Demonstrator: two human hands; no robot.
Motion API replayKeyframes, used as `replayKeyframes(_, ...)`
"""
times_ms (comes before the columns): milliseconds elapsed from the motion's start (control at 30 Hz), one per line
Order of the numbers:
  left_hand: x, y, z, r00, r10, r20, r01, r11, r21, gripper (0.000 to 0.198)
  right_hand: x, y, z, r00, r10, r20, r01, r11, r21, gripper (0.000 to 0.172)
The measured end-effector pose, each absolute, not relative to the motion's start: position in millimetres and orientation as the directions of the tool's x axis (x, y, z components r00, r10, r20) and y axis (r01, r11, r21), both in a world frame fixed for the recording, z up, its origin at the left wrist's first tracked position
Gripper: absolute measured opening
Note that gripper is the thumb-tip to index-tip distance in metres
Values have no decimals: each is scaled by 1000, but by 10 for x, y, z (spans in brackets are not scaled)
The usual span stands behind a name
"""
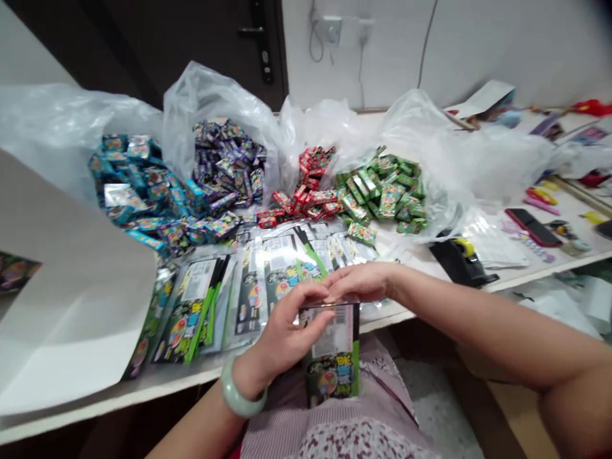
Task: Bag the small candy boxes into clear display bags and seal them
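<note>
My left hand (284, 338), with a pale green bangle (243, 387) on its wrist, grips a flat foil snack packet (332, 373) upright at the table's front edge. The packet has a green and black printed front and a barcode label. My right hand (361, 282) reaches across from the right, its fingertips meeting my left fingers at the packet's top edge. Several similar packets (201, 312) lie flat in overlapping rows just beyond my hands. Farther back are heaps of small teal (134, 182), purple (227, 162), red (303, 191) and green (382, 191) packets.
Clear plastic bags (220, 108) rise behind the heaps on the white table (143, 389). A large white sheet (67, 287) leans in at the left. To the right lie a black tape dispenser (461, 261), a phone (533, 226) and assorted small items.
</note>
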State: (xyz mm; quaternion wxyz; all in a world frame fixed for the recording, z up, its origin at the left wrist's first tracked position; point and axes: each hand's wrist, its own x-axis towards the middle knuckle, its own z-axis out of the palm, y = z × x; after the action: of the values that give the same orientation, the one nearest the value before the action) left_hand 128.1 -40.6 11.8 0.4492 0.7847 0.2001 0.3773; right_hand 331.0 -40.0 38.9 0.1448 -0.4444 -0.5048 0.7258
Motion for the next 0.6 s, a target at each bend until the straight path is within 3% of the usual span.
replayKeyframes(100, 1256, -387, 94, 639, 660, 394, -29, -491, 870, 22, 3246, -406, 231, -599, 592, -539, 62, -637, -769, 17)
replayKeyframes(167, 1240, -376, 80, 649, 656, 385, -28, -486, 874, 25, 3213, -390, 175, -598, 596, -536, 6, -666, -746, 13)
replayKeyframes(300, 1150, -294, 84, 645, 674, 361, 33, -496, 868, 24, 3291, -342, 178, -588, 606, -536, 78, -616, -784, 8)
replayKeyframes(367, 1046, -199, 86, 557, 779, 289, 129, -425, 896, 21, 3477, -309, 205, -432, 732, -526, 294, -437, -850, 9)
replayKeyframes(433, 916, -70, 73, 359, 920, 161, 184, -239, 953, 23, 3758, -260, 206, -116, 912, -395, 562, -267, -783, 11)
replayKeyframes(500, 792, 69, 42, 134, 991, 3, 97, -16, 995, 31, 4068, -197, 148, 171, 961, -216, 702, -272, -658, 20)
replayKeyframes(600, 664, 239, -35, -34, 980, -197, -124, 192, 974, 39, 4410, -89, -48, 354, 929, -110, 740, -350, -575, 27)
